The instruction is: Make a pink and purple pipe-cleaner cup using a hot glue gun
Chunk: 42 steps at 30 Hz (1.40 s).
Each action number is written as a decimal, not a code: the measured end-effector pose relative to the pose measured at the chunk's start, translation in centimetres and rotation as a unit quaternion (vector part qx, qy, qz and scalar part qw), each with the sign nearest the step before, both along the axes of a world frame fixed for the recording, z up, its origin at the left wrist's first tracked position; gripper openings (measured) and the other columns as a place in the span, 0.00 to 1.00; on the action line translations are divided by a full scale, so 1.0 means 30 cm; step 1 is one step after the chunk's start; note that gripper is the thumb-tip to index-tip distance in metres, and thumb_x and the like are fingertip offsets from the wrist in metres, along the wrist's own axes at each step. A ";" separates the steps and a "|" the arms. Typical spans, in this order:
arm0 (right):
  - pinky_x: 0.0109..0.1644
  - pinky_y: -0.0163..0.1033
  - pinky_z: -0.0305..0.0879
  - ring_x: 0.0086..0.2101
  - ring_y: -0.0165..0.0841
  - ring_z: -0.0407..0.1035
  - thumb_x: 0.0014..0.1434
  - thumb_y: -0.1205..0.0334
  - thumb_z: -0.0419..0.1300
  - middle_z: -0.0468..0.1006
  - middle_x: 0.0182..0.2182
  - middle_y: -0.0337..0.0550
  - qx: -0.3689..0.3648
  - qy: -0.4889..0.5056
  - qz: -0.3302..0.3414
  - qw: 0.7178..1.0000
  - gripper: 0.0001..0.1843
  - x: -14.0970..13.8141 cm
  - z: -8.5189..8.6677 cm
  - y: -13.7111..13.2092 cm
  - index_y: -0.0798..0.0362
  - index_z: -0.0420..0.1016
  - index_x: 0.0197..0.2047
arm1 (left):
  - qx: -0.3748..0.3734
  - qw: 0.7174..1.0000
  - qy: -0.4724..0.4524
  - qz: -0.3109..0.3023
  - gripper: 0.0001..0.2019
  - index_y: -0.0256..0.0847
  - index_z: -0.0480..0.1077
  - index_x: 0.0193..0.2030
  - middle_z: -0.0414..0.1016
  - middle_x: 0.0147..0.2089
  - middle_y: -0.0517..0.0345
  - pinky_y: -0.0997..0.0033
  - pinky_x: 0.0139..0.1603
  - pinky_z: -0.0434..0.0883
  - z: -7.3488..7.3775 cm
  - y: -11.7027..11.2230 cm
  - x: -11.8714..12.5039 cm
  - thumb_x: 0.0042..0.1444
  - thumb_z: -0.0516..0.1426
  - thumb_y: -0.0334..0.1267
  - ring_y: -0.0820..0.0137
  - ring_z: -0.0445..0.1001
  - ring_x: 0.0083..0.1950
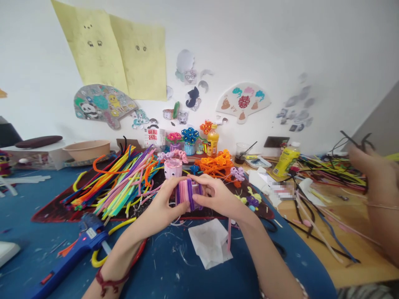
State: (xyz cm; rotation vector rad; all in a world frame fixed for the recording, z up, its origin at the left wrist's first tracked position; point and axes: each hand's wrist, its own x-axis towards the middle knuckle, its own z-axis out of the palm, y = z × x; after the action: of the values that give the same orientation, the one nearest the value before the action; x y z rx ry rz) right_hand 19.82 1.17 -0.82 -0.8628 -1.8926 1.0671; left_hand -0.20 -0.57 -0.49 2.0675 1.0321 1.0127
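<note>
Both my hands hold a small cylinder wrapped in pink and purple pipe cleaners [186,195] over the blue table [174,265]. My left hand [163,203] grips its left side with the thumb on the front. My right hand [214,193] pinches its right side, fingers curled round the top. Behind the cylinder stands a finished pink pipe-cleaner pot [173,167]. A pink pipe cleaner [229,236] hangs down below my right hand.
A blue glue gun [77,245] lies at lower left beside a heap of coloured pipe cleaners [121,178]. White paper [210,243] lies under my hands. Orange flowers [215,164], bottles and craft pots stand behind. Another person's hand [377,187] holds black pipe cleaners at right.
</note>
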 end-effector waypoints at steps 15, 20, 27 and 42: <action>0.42 0.40 0.72 0.34 0.32 0.71 0.53 0.57 0.69 0.78 0.42 0.47 -0.073 0.062 0.012 0.995 0.29 -0.008 -0.007 0.009 0.57 0.73 0.56 | 0.144 0.989 -0.009 0.044 0.11 0.46 0.70 0.51 0.74 0.51 0.55 0.64 0.52 0.67 0.015 0.016 -0.014 0.62 0.57 0.41 0.64 0.71 0.51; 0.47 0.45 0.74 0.41 0.39 0.75 0.51 0.51 0.70 0.79 0.45 0.50 -0.060 0.065 -0.001 0.996 0.28 -0.001 -0.012 0.015 0.57 0.76 0.52 | 0.158 0.987 -0.004 0.029 0.12 0.46 0.71 0.52 0.74 0.50 0.55 0.63 0.52 0.67 0.016 0.016 -0.015 0.61 0.59 0.39 0.64 0.71 0.52; 0.51 0.48 0.72 0.44 0.42 0.75 0.52 0.54 0.70 0.78 0.47 0.52 -0.053 0.074 0.006 0.996 0.27 -0.001 -0.016 0.019 0.59 0.76 0.53 | 0.155 0.987 -0.005 0.034 0.14 0.49 0.73 0.49 0.73 0.49 0.57 0.62 0.53 0.65 0.022 0.014 -0.019 0.56 0.64 0.41 0.62 0.69 0.52; 0.48 0.45 0.71 0.42 0.39 0.74 0.54 0.56 0.68 0.79 0.44 0.48 -0.045 0.072 0.008 0.996 0.24 0.004 0.006 0.007 0.57 0.76 0.52 | 0.183 0.981 0.029 0.055 0.14 0.48 0.74 0.48 0.73 0.48 0.55 0.59 0.52 0.64 0.023 0.019 -0.011 0.56 0.63 0.46 0.60 0.69 0.51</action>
State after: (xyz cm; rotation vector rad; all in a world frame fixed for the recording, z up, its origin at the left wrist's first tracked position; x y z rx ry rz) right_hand 19.93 1.37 -0.65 -0.8003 -1.7463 1.2007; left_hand -0.51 0.01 0.21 2.3653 1.0610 1.2855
